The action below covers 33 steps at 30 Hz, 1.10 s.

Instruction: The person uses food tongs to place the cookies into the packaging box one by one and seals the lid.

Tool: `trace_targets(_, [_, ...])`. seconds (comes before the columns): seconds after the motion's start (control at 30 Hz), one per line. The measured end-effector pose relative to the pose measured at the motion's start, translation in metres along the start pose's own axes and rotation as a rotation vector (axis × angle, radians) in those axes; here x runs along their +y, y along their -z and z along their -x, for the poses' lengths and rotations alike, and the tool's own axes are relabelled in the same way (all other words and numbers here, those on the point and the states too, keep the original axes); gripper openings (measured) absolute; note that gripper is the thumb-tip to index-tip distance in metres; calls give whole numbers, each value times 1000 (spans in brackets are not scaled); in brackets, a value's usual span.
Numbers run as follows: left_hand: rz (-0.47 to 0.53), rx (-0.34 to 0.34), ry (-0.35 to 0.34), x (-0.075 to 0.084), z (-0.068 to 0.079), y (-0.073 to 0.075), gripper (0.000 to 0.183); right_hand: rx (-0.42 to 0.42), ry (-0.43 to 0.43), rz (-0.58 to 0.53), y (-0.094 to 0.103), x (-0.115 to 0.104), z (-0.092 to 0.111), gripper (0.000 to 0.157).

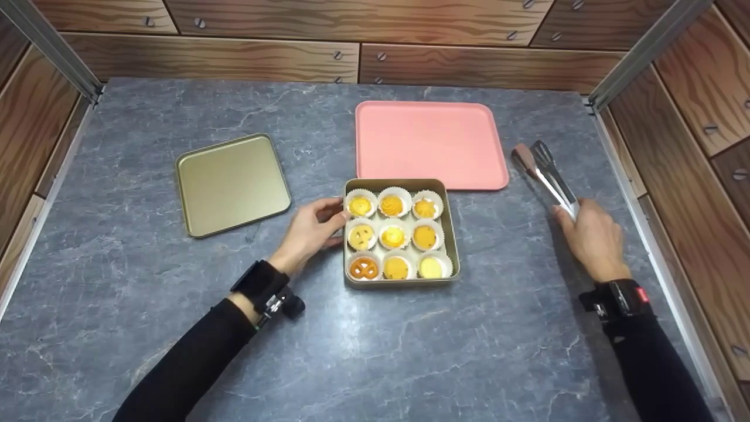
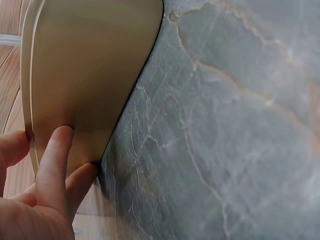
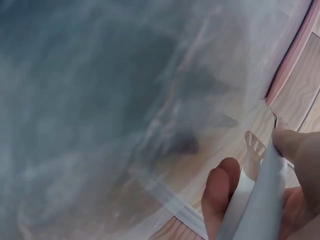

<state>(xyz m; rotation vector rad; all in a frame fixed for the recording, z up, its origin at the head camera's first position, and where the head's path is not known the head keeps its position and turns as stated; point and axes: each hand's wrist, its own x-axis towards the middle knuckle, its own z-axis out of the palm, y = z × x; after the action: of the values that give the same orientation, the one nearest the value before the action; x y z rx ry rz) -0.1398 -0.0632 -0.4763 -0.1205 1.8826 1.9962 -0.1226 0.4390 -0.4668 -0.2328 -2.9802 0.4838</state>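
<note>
A square gold tin (image 1: 454, 246) holds several yellow and brown cookies in white paper cups, among them a pretzel-shaped one (image 1: 364, 268). My left hand (image 1: 310, 228) is at the tin's left side. In the left wrist view, fingertips (image 2: 62, 134) touch the tin's outer wall (image 2: 95, 65), and another finger reaches its rim. Over on the right, my right hand (image 1: 596, 240) grips a pair of tongs (image 1: 554, 181) by the white handle end. Their brown tip and dark slotted tip point away from me, spread apart. The right wrist view shows the pale handle (image 3: 260, 200) between thumb and fingers.
A gold lid (image 1: 234, 184) lies left of the tin. Behind the tin is a pink tray (image 1: 430, 143), its front edge close to the tin's back edge. Wood-patterned walls (image 1: 263, 58) border the grey marbled table (image 1: 351, 351) at the back and sides.
</note>
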Motion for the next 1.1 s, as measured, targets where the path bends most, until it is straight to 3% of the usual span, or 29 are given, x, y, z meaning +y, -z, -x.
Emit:
trace_targets(0.6, [3, -6, 20, 1, -1, -1, 56, -48, 21, 51, 1, 6, -5, 58])
trace_targets(0.8, [7, 17, 31, 0, 1, 0, 56, -85, 41, 69, 4, -1, -5, 62])
trace_targets(0.97, [14, 8, 12, 0, 0, -1, 54, 84, 192, 104, 13, -27, 11, 55])
trace_targets(1.03, [12, 5, 4, 0, -1, -1, 54, 151, 276, 63, 12, -43, 16, 46])
trace_targets(1.1, [11, 2, -1, -1, 0, 0, 53, 144, 346, -26, 7, -62, 20, 39])
